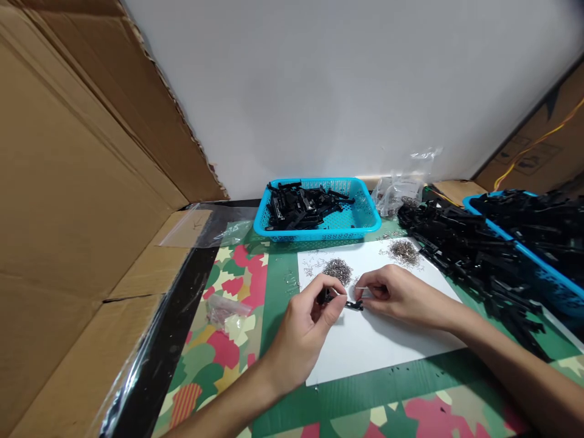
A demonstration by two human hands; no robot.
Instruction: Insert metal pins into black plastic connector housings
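My left hand (310,322) is closed in a pinch on a slim black plastic part (354,305), held over a white sheet (378,340). My right hand (392,292) is pinched at the part's right end, with a thin metal piece (364,288) showing at its fingers; its exact kind is too small to make out. Just beyond my left fingers lies a pile of small metal pieces (337,271). A second pile of small metal pieces (404,252) is on the sheet's far right, behind my right hand.
A blue basket (319,234) of black parts stands behind the sheet. More black parts (474,255) are heaped at right, beside another blue basket (547,267). Clear plastic bags (396,191) lie at the back, and a small bag (228,313) at left. Cardboard (82,152) walls the left side.
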